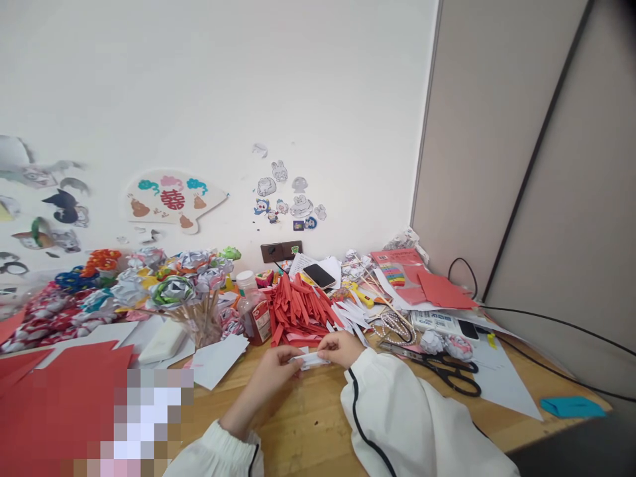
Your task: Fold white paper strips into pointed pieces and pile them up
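Pinching white paper with left fingers and right fingers, red strips, scissors nearby

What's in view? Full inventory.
Held strip: 1, white, centre
Strips: many, red and white, centre
Bottle: 1, reddish, centre
Flowers: many, mixed, mostly left
Sheets: several, red and white, both sides
Phone: 1, black-screened, rear
Beads: many, whitish, right
Scissors: 1, black-handled, right
Pack: 1, red, right
Flat piece: 1, blue, far right
Cables: several, black, right
Clutter: uncounted, mixed, rear
Table: 1, brown, front
Wall: 1, white, rear
Fan: 1, white, wall
Stickers: many, mixed, wall
Panel: 1, brown, wall
Partition: 1, grey, right
Sleeves: 2, white, front
Left hand: 1, bare, centre
Right hand: 1, bare, centre
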`<state>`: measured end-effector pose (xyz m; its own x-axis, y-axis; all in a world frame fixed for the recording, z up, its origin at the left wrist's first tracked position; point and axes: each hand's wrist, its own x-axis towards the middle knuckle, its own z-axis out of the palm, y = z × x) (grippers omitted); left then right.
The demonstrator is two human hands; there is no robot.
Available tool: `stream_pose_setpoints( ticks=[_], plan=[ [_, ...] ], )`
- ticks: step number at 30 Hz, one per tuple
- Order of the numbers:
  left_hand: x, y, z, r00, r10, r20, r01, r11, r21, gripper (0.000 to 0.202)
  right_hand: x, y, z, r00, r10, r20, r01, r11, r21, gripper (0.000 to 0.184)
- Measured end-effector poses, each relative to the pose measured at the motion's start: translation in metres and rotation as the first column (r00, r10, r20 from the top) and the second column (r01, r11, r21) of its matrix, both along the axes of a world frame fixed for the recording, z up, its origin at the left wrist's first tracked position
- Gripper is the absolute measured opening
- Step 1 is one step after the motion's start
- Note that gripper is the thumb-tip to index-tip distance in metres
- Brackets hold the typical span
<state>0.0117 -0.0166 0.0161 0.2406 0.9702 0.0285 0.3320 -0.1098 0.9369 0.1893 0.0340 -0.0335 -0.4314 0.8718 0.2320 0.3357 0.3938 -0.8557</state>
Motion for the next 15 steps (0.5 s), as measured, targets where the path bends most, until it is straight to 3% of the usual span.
stream_pose_setpoints(
  ticks=[10, 15],
  plan=[
    [-0.005, 0.005, -0.007, 0.997, -0.032, -0.071, 0.034, 0.999, 0.032, 0.033, -0.003, -0.013, 0.015, 1.0, -0.013, 0.011, 0.013, 0.999, 0.035, 0.016],
    [-0.002, 0.003, -0.007, 0.995, -0.026, -0.095, 0.032, 0.997, 0.067, 0.032, -0.007, -0.014, 0.012, 1.0, 0.011, 0.001, -0.011, 0.999, 0.048, 0.017]
  ],
)
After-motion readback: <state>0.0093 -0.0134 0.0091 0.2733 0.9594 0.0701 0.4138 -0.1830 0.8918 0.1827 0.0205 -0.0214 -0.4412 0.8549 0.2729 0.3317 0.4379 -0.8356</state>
